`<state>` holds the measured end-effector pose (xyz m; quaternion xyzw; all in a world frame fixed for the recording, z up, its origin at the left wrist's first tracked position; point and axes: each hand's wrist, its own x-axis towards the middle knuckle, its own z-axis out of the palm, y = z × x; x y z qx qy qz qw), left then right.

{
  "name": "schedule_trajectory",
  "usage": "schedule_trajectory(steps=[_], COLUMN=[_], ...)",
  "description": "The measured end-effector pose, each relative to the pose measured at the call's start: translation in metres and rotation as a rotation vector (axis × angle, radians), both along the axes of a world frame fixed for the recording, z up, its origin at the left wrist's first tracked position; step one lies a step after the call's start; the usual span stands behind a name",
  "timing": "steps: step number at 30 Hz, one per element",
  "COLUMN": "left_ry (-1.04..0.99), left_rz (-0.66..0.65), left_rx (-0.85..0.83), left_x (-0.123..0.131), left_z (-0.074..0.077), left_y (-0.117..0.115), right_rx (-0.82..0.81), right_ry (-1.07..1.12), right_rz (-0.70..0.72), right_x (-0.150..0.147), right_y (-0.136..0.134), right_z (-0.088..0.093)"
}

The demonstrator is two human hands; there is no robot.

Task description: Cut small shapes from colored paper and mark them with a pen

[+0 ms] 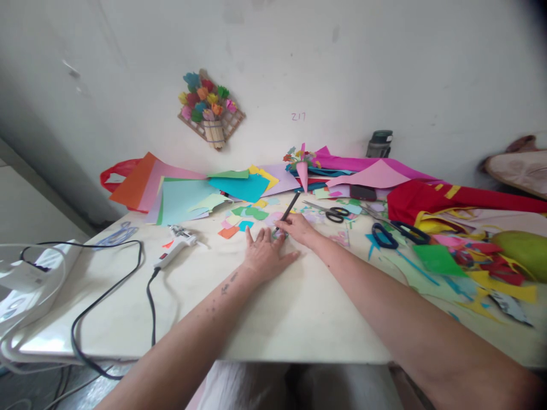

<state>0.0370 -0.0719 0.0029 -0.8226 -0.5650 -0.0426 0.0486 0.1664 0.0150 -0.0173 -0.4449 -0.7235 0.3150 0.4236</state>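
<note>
My left hand (265, 256) lies flat on the table with its fingers spread, next to small cut pieces of coloured paper. A slim black pen (290, 206) leans in my right hand (298, 229), its lower end down near the left fingertips. A small pale scrap lies around the pen's tip; my fingers partly hide it. Beyond my left fingertips are a blue paper piece (245, 226), an orange piece (228, 232) and green pieces (256, 213). Black-handled scissors (335, 213) rest just past my right hand.
A white glue gun (177, 249) with a black cord lies at left, near a power strip (43, 285). Coloured paper sheets (188, 196) line the back. Blue-handled scissors (397, 232), a red cloth-like bundle (427, 202) and scraps spread at right. A dark bottle (379, 144) stands behind.
</note>
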Motion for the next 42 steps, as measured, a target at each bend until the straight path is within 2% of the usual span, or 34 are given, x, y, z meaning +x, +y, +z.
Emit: schedule_trajectory(steps=[42], left_ry=[0.015], left_rz=[0.000], left_rx=[-0.014], left_x=[0.0008], left_z=[0.0026], left_y=[-0.0005], right_rx=[0.015], right_ry=[-0.025], right_rz=[-0.034], right_x=[0.0003], right_y=[0.0057], right_z=[-0.0041])
